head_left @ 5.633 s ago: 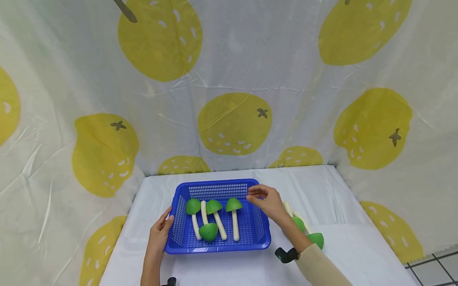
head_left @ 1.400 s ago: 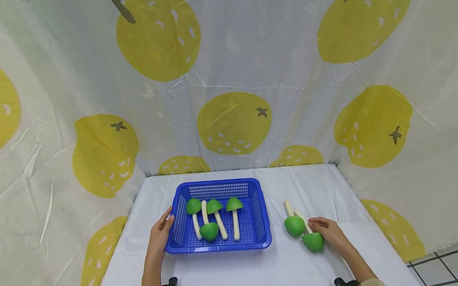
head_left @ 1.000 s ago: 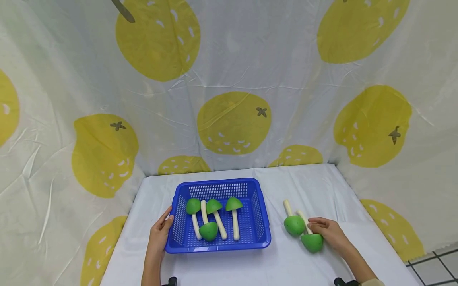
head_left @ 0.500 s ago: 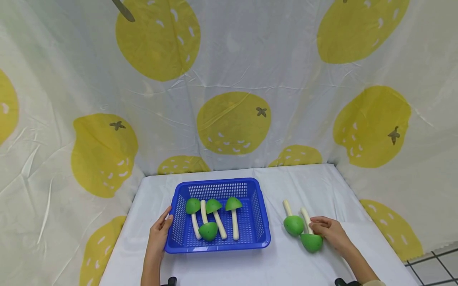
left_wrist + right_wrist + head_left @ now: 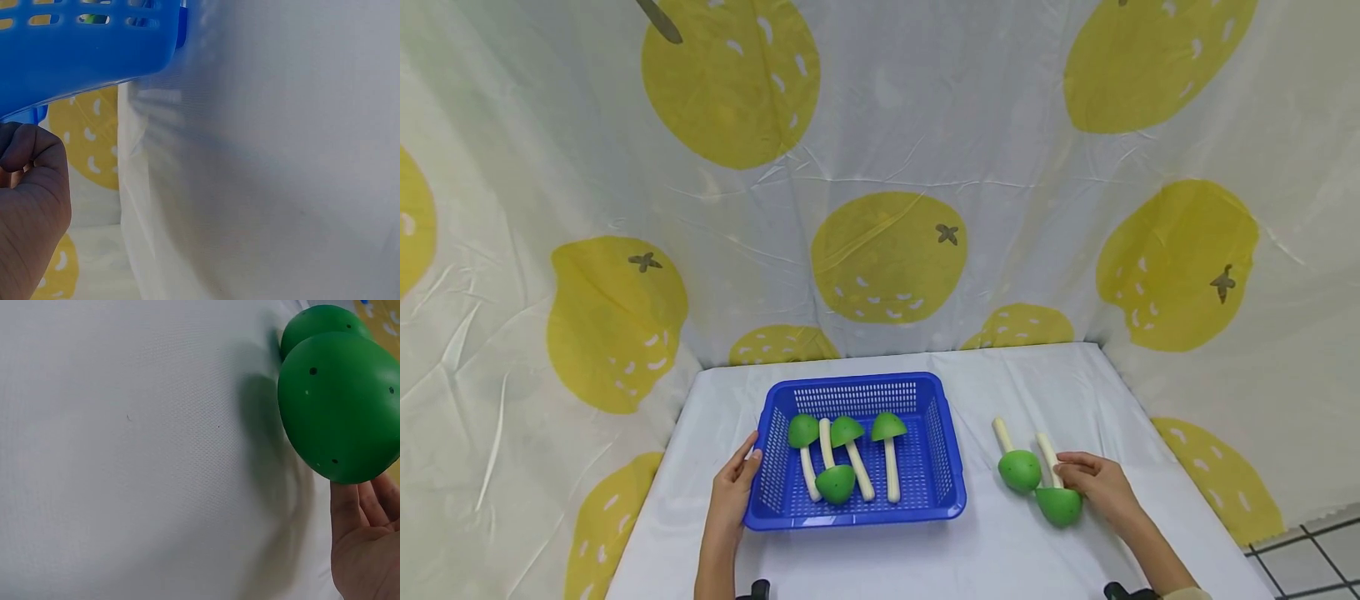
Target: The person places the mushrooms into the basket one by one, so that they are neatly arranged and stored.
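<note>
At the right, my right hand (image 5: 1105, 492) pinches the pale stem of a green-capped toy mushroom (image 5: 1060, 507), whose cap points toward me. A second toy mushroom (image 5: 1019, 472) lies just left of it, the caps right beside each other. In the right wrist view the held mushroom's cap (image 5: 344, 406), dotted with small dark holes, overlaps the other cap (image 5: 325, 322), and fingers (image 5: 344, 509) show beneath. My left hand (image 5: 730, 487) grips the left side of a blue plastic basket (image 5: 853, 522). Inside lie several similar mushrooms (image 5: 835, 484), one with its cap toward me.
A white cloth (image 5: 925, 567) covers the table. Behind and beside it hangs a pale curtain (image 5: 880, 100) printed with yellow fruit. Grey-lined tiles (image 5: 1311, 554) show at the lower right, past the table's edge.
My right hand has gone from above the basket's right side to the mushrooms on the cloth. Lately the pinched mushroom's stem has swung right, away from its neighbour. The left hand keeps its place.
</note>
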A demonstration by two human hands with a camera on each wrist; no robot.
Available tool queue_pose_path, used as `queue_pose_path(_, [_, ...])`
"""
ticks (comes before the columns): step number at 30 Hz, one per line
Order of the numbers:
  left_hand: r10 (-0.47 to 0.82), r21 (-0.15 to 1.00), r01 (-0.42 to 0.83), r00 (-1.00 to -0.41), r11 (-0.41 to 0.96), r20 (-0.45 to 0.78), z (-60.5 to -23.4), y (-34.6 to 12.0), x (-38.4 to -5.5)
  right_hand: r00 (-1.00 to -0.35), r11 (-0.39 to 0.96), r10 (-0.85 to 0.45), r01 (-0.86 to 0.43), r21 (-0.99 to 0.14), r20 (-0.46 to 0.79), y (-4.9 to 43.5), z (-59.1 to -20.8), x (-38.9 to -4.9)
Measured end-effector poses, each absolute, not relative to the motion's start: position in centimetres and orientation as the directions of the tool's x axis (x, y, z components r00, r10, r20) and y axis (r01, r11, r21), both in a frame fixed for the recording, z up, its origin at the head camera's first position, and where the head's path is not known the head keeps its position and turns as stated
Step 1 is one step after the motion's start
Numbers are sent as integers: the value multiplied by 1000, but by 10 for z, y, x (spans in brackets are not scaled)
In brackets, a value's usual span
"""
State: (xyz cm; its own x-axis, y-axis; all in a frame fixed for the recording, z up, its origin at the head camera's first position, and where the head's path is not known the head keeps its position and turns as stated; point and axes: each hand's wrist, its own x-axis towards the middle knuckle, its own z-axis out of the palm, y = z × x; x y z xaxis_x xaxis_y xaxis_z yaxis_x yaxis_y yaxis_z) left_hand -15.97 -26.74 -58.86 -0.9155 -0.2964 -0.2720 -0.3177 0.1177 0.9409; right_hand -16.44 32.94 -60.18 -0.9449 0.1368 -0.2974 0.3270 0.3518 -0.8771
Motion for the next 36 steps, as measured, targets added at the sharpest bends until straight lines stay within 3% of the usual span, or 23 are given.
queue_pose_path(26, [-289,955,-285,-924,87,-250,-593,-267,-161,-944,342,138,330,-880,-300,331,-576,-171])
queue_pose_path(36, [-303,955,-281,-922,95,-241,-593,-267,-161,-964,320,126,262,-910,-233,321,-563,-180])
